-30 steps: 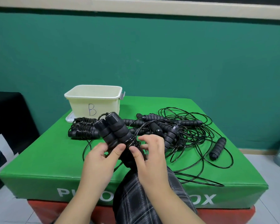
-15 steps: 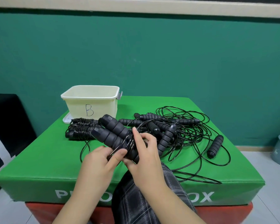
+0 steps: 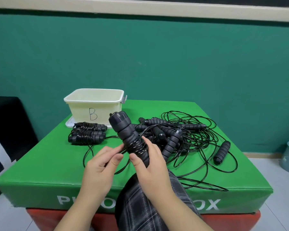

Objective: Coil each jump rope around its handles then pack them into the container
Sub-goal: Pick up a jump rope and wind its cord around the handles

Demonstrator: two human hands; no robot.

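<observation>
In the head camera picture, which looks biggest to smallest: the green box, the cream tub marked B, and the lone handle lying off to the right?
1. Green box, by far.
2. Cream tub.
3. Lone handle, smallest.
The tub stands farther from the camera, so its true lead may be larger.

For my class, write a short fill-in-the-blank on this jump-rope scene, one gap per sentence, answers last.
1. The cream container is marked with the letter ____.
2. The right hand grips the held handles, wound with black ____.
3. The coiled ropes lie just in front of the ____.
4. The box top is coloured ____.

Answers: B; cord; container; green
</observation>
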